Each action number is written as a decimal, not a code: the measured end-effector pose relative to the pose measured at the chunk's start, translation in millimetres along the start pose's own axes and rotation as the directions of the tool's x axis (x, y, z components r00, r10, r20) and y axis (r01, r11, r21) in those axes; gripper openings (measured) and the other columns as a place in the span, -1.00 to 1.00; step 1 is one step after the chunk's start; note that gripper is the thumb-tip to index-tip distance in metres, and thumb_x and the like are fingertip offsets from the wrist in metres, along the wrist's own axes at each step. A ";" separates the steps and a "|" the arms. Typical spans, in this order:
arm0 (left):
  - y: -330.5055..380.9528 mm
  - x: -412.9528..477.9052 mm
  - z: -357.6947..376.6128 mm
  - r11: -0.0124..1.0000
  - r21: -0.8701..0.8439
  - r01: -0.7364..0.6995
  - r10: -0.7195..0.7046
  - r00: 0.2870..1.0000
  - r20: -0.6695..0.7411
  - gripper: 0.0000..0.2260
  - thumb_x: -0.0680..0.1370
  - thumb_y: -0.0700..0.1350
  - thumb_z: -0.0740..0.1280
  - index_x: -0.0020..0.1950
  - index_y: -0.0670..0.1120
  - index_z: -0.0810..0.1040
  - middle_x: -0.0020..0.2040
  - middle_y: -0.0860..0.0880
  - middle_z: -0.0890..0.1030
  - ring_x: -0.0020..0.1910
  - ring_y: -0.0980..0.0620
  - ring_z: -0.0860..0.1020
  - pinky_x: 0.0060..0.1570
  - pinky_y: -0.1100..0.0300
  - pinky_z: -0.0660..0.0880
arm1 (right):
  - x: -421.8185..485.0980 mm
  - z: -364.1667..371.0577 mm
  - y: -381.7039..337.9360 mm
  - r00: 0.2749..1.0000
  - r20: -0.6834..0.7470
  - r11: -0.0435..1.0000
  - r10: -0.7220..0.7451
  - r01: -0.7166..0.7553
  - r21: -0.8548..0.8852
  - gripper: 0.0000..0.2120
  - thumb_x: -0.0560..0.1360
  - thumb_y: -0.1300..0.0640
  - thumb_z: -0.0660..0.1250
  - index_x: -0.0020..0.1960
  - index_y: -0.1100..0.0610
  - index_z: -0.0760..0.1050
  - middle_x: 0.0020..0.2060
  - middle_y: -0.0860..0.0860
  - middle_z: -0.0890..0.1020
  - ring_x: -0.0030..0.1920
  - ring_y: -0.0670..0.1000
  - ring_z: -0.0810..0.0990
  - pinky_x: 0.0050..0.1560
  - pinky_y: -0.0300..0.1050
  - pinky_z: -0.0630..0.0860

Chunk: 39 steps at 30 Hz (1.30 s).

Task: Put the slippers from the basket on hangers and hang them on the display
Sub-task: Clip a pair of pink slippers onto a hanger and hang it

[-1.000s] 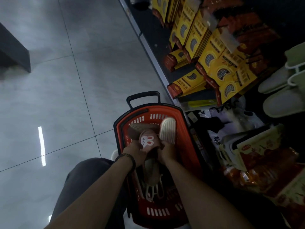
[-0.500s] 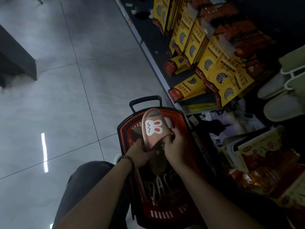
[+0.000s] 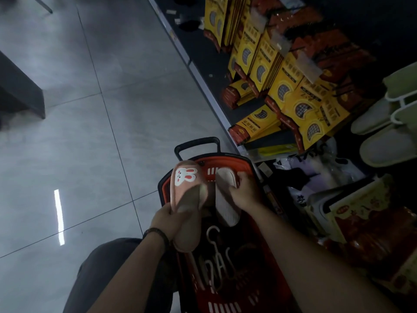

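Over a red shopping basket (image 3: 230, 158) on a grey tiled shop floor (image 3: 90, 114), a person works with both hands among the slippers. The left hand (image 3: 168, 222), a dark bracelet (image 3: 158, 233) at its wrist, has its fingers clamped round the heel end of a pink slipper (image 3: 187, 188) with a white rabbit face on the strap, held toe-forward above the basket's near-left side. The right hand (image 3: 244, 193) reaches to the far end of the basket, fingers curled over a second slipper (image 3: 225, 199), which is pale and lies sole up just beside the first. White plastic hangers (image 3: 216, 263) lie loose on the basket's floor, below and between the forearms. To the right, a low shelf carries yellow boxes (image 3: 282, 91), and pale green slippers (image 3: 383, 147) hang on the display at the frame's edge, well apart from the basket.
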<state>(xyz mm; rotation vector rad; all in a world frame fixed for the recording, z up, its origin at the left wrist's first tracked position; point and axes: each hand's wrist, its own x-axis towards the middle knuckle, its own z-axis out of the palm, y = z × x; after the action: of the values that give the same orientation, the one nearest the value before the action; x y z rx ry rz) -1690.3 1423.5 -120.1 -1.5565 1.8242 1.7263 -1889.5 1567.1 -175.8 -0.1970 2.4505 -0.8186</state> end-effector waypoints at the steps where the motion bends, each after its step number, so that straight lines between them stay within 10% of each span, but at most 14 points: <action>1: -0.1 -0.9 -2.1 1.000 0.016 0.011 -0.012 0.999 0.032 -0.55 0.34 0.16 0.49 0.15 0.02 0.55 0.09 -0.13 0.67 0.06 -0.18 0.64 0.14 -0.18 0.61 | 8.2 2.7 -2.0 1.000 0.018 1.000 -0.002 0.003 -0.029 -0.50 0.53 0.10 0.45 0.43 0.06 0.45 0.32 0.07 0.60 0.32 0.16 0.57 0.33 0.09 0.53; 8: -16.9 10.1 -11.9 0.995 0.089 -0.031 0.022 0.994 0.105 -0.21 0.20 0.25 0.44 0.40 -0.01 0.48 0.23 -0.12 0.64 0.18 -0.20 0.61 0.21 -0.22 0.57 | 39.6 19.8 -12.6 0.978 0.155 0.990 0.142 -0.142 -0.008 -0.25 0.45 -0.10 0.47 0.55 0.01 0.27 0.45 0.11 0.50 0.39 0.21 0.53 0.36 0.24 0.53; 13: -14.3 7.7 -11.5 0.993 -0.097 0.060 -0.053 0.996 0.074 -0.17 0.13 0.18 0.49 0.38 -0.03 0.51 0.19 -0.12 0.66 0.15 -0.20 0.64 0.20 -0.23 0.58 | 32.1 23.3 -4.3 0.964 0.266 0.990 -0.003 0.039 -0.132 -0.67 0.57 0.07 0.41 0.33 0.00 0.57 0.25 0.03 0.65 0.26 0.15 0.63 0.30 0.11 0.55; 16: -0.2 -2.2 -9.4 0.990 -0.094 0.107 -0.099 0.991 0.094 -0.43 0.42 -0.02 0.53 0.36 -0.10 0.42 0.18 -0.16 0.61 0.09 -0.20 0.62 0.05 -0.13 0.62 | 16.0 26.5 10.1 0.961 0.275 0.966 -0.031 0.100 -0.240 -0.76 0.53 0.21 0.37 0.14 -0.04 0.62 0.22 0.05 0.64 0.25 0.14 0.61 0.34 0.09 0.52; 20: -3.0 -5.8 -8.3 0.989 -0.051 0.136 -0.133 0.990 0.056 -0.63 0.57 -0.16 0.43 0.28 -0.02 0.33 0.16 -0.18 0.56 0.04 -0.21 0.60 -0.02 -0.14 0.63 | 8.4 34.7 7.4 0.956 0.291 0.975 0.034 0.032 -0.219 -0.31 0.42 0.10 0.48 0.51 -0.06 0.35 0.39 0.06 0.54 0.41 0.19 0.51 0.43 0.26 0.45; 27: -8.6 -6.2 -12.8 0.987 -0.103 0.127 -0.131 0.991 -0.038 -0.61 0.54 -0.10 0.46 0.30 -0.02 0.40 0.17 -0.19 0.60 0.11 -0.26 0.60 0.14 -0.29 0.58 | 1.3 68.8 -1.9 0.974 0.225 0.952 -0.011 0.079 -0.296 -0.56 0.53 0.12 0.46 0.39 0.00 0.48 0.25 0.09 0.64 0.31 0.18 0.61 0.34 0.18 0.54; 39: 9.6 -1.3 -6.5 0.962 -0.251 0.103 -0.117 0.992 -0.043 -0.59 0.38 0.02 0.49 0.19 0.02 0.53 0.12 -0.15 0.64 0.07 -0.25 0.60 0.13 -0.23 0.58 | -60.6 -3.7 11.0 0.995 -0.009 0.936 -0.103 0.100 0.338 -0.62 0.52 0.24 0.52 0.30 0.00 0.63 0.12 -0.04 0.72 0.15 -0.03 0.68 0.12 -0.21 0.54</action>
<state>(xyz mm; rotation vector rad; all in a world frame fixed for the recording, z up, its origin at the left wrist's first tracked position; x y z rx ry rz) -1693.8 1416.8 -111.3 -1.7810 1.5593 1.9370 -1840.1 1595.9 -152.6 -0.1986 2.2615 -1.2645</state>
